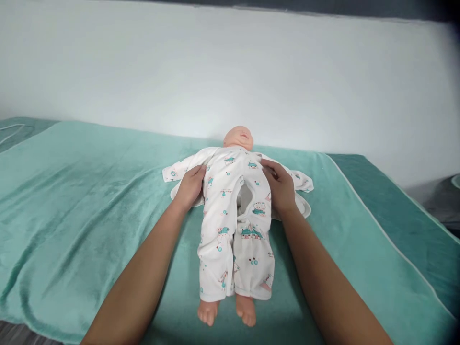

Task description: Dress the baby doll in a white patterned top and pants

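A baby doll (241, 136) lies on its back, its feet (245, 310) toward me. It wears white printed open-crotch baby pants (216, 239), drawn up high over its torso. Beneath them is a white long-sleeved baby shirt (190, 164), its sleeves spread to both sides and its hem fanned out at the hips. My left hand (193, 184) is closed on the left side of the pants near the waist, thumb uppermost. On the opposite side my right hand (278, 184) grips the pants with curled fingers; its fingertips are partly hidden by the cloth.
A green plush blanket (89, 201) with some folds covers the surface under the doll. A darker green cover (395, 206) shows at the right. Behind stands a white wall (230, 72). A dark object (443, 201) sits at the right edge.
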A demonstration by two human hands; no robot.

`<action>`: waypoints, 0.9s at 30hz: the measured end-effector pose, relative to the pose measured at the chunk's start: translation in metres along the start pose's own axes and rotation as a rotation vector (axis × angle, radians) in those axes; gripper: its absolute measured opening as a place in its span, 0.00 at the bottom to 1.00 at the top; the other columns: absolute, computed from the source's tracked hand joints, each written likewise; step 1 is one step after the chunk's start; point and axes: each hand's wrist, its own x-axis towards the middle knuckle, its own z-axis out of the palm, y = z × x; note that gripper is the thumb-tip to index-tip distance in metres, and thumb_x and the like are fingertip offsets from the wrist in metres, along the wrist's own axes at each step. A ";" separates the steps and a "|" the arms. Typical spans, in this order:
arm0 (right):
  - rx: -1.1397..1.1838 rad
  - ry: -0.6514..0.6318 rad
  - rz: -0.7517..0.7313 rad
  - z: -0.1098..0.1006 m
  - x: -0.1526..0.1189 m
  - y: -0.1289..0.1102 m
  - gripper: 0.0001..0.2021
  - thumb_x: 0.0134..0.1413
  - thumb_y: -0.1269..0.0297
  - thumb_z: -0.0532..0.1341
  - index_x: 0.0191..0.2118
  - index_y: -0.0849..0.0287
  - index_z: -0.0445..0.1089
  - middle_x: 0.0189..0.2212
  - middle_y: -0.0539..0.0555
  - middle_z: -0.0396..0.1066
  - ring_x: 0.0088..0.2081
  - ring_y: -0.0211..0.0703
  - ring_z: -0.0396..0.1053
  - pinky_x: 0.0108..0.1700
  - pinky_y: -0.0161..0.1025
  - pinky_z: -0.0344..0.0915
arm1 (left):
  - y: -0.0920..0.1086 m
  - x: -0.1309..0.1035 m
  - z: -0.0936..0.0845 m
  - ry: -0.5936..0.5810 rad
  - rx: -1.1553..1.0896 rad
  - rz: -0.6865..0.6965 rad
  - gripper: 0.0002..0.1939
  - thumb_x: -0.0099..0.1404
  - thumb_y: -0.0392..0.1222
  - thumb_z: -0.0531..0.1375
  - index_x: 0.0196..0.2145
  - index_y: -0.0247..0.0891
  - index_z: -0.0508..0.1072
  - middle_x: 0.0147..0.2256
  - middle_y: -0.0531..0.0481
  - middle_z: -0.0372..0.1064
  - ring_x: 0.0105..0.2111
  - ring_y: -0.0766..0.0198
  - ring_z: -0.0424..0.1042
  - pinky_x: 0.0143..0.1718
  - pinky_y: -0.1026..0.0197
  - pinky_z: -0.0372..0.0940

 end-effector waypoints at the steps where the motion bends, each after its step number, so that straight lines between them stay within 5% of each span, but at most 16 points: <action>1: -0.049 0.041 -0.018 -0.004 -0.007 0.004 0.14 0.56 0.62 0.62 0.48 0.55 0.74 0.49 0.55 0.75 0.50 0.47 0.72 0.56 0.51 0.67 | -0.001 -0.001 -0.001 0.008 0.044 0.026 0.17 0.68 0.50 0.54 0.39 0.36 0.78 0.39 0.46 0.78 0.44 0.55 0.73 0.49 0.55 0.65; 5: -0.269 0.068 -0.139 -0.019 -0.041 0.010 0.13 0.54 0.68 0.60 0.46 0.56 0.73 0.49 0.58 0.71 0.50 0.49 0.69 0.50 0.48 0.69 | -0.003 -0.018 -0.001 -0.011 0.212 0.174 0.16 0.65 0.39 0.54 0.48 0.38 0.75 0.45 0.46 0.76 0.45 0.56 0.72 0.50 0.54 0.65; 12: -0.656 -0.362 -0.271 -0.035 -0.098 -0.009 0.12 0.53 0.75 0.58 0.40 0.55 0.76 0.45 0.58 0.72 0.49 0.53 0.66 0.50 0.50 0.65 | -0.005 -0.065 -0.011 -0.181 0.622 0.433 0.10 0.62 0.36 0.56 0.40 0.36 0.74 0.42 0.40 0.74 0.44 0.49 0.70 0.48 0.49 0.65; 16: -0.747 -0.451 -0.303 -0.034 -0.105 -0.014 0.13 0.51 0.75 0.59 0.41 0.56 0.76 0.47 0.59 0.72 0.52 0.56 0.64 0.52 0.52 0.63 | -0.005 -0.091 -0.016 -0.015 0.503 0.325 0.12 0.66 0.37 0.54 0.44 0.38 0.74 0.43 0.44 0.75 0.45 0.54 0.73 0.46 0.53 0.66; 19: -0.643 -0.395 -0.282 -0.034 -0.104 -0.016 0.12 0.53 0.75 0.58 0.40 0.57 0.76 0.46 0.59 0.72 0.51 0.55 0.66 0.51 0.50 0.64 | -0.003 -0.119 -0.022 0.141 0.344 0.222 0.13 0.70 0.44 0.53 0.48 0.40 0.72 0.42 0.48 0.75 0.42 0.59 0.74 0.46 0.56 0.66; 21: -0.476 -0.260 -0.242 -0.035 -0.106 -0.019 0.11 0.55 0.74 0.57 0.41 0.56 0.74 0.44 0.57 0.72 0.47 0.50 0.69 0.48 0.47 0.66 | -0.002 -0.144 -0.028 0.143 0.290 0.190 0.12 0.70 0.47 0.55 0.46 0.40 0.72 0.40 0.49 0.74 0.38 0.61 0.73 0.41 0.58 0.67; 24: -0.251 -0.013 -0.158 -0.040 -0.123 -0.034 0.05 0.60 0.69 0.59 0.40 0.55 0.70 0.36 0.52 0.71 0.38 0.43 0.69 0.43 0.42 0.67 | -0.001 -0.185 -0.036 0.027 0.265 0.210 0.07 0.70 0.45 0.56 0.39 0.40 0.72 0.34 0.51 0.71 0.32 0.64 0.70 0.36 0.61 0.65; 27: -0.157 -0.128 -0.211 -0.042 -0.157 -0.062 0.03 0.61 0.70 0.60 0.38 0.54 0.69 0.34 0.50 0.71 0.36 0.41 0.68 0.41 0.40 0.66 | -0.003 -0.220 -0.040 -0.143 0.263 0.247 0.05 0.69 0.38 0.55 0.39 0.41 0.71 0.36 0.50 0.71 0.36 0.63 0.71 0.39 0.61 0.66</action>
